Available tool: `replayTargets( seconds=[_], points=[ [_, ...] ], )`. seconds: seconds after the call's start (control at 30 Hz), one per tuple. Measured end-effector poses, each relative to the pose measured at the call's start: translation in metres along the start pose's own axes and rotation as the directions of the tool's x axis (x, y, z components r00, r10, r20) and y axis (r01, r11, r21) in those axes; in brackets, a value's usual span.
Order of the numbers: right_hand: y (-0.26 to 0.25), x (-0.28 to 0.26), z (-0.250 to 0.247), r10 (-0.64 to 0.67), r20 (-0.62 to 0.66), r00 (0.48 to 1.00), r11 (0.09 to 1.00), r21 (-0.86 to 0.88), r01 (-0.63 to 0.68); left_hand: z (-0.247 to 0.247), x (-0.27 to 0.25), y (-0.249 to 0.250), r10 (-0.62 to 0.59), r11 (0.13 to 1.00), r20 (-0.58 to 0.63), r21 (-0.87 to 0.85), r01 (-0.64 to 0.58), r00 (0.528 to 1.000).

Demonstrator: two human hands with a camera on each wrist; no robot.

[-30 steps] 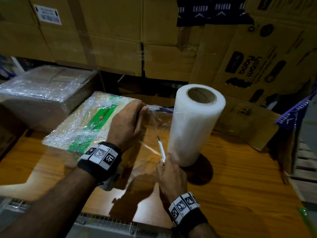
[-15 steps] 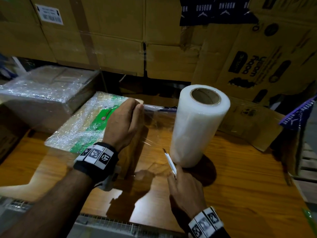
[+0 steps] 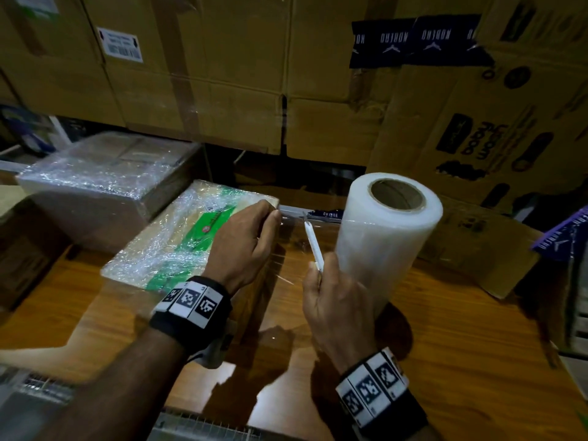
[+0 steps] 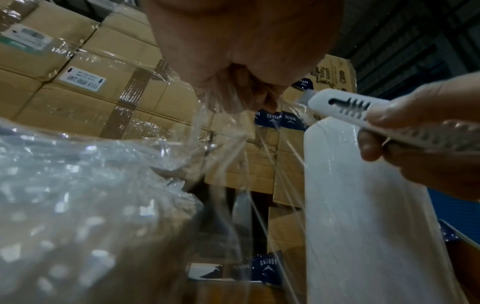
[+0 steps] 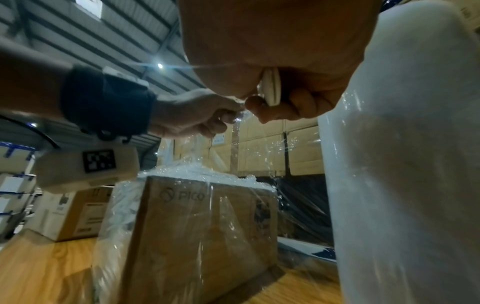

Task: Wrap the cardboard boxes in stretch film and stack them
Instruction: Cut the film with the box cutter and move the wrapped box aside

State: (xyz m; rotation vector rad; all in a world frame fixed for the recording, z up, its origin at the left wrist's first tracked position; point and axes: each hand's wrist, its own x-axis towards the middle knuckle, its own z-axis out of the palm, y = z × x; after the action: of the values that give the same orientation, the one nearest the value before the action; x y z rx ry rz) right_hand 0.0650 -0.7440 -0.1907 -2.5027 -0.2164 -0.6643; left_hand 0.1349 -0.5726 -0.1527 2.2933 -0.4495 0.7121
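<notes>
We see the wrapped box (image 3: 178,237) at nine o'clock on the table (image 3: 461,345), the film roll (image 3: 381,237) at three. Our left hand (image 3: 241,246) pinches the film tight. Our right hand (image 3: 334,300) holds the cutter (image 3: 313,246); it might slip and nick fingers.

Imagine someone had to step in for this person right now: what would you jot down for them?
Left hand pinches the stretched film at the wrapped box's corner. Right hand grips a white cutter, tip at the film's top edge beside the upright roll.
Done: this box is wrapped; another wrapped box sits behind it.
Left: slice the film free, smooth the tail, stack the boxes.
</notes>
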Motion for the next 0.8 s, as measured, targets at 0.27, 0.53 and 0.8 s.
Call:
replayTargets(
  seconds=[0.27,0.53,0.8],
  points=[
    [0.009,-0.020,0.016,0.051,0.057,0.997,0.997,-0.066,-0.047,0.002,-0.001,0.005,0.081,0.997,0.016,0.012,-0.081,0.997],
    [0.028,-0.033,0.031,0.129,0.157,0.979,0.988,-0.101,-0.114,-0.003,0.001,0.003,0.096,0.995,-0.008,-0.032,-0.097,0.995],
    [0.029,-0.044,0.035,0.144,0.275,0.951,0.989,-0.073,-0.129,0.000,-0.003,-0.007,0.106,0.994,0.019,0.006,-0.106,0.994]
  ],
)
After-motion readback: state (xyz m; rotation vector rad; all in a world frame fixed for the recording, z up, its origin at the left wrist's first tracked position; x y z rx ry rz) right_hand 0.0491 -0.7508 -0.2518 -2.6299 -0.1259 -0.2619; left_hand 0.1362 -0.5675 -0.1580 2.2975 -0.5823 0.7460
